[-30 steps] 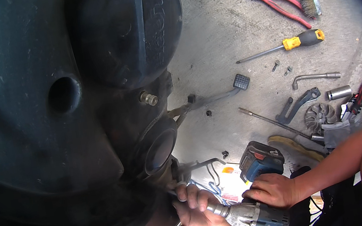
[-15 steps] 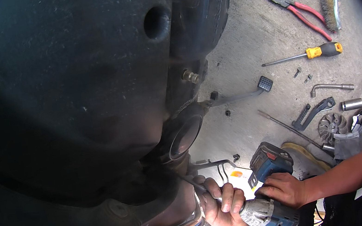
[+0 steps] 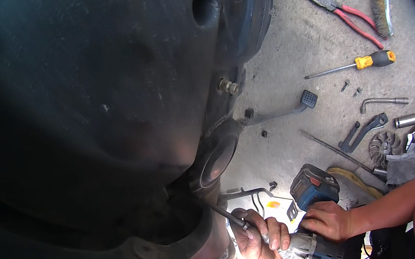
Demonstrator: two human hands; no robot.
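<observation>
The right hand [image 3: 329, 220] is closed around the handle of a blue drill [image 3: 318, 256], between its motor part and its black battery [image 3: 315, 187]. The left hand [image 3: 258, 237], just beside the drill's front end, has its fingers curled around a thin metal rod [image 3: 227, 216]. This rod points away from the drill, to the upper left, toward a dark gap in the big black panel [image 3: 92, 114]; its far tip I cannot tell clearly. On the concrete floor [image 3: 278, 65], above and right of the drill, there lie a fan wheel [image 3: 385, 145], a metal socket [image 3: 406, 120] and a bent wrench [image 3: 386, 102]. Farther above the drill are a yellow and black screwdriver [image 3: 369, 61], red-handled pliers [image 3: 328, 1] and a wire brush [image 3: 378, 7].
</observation>
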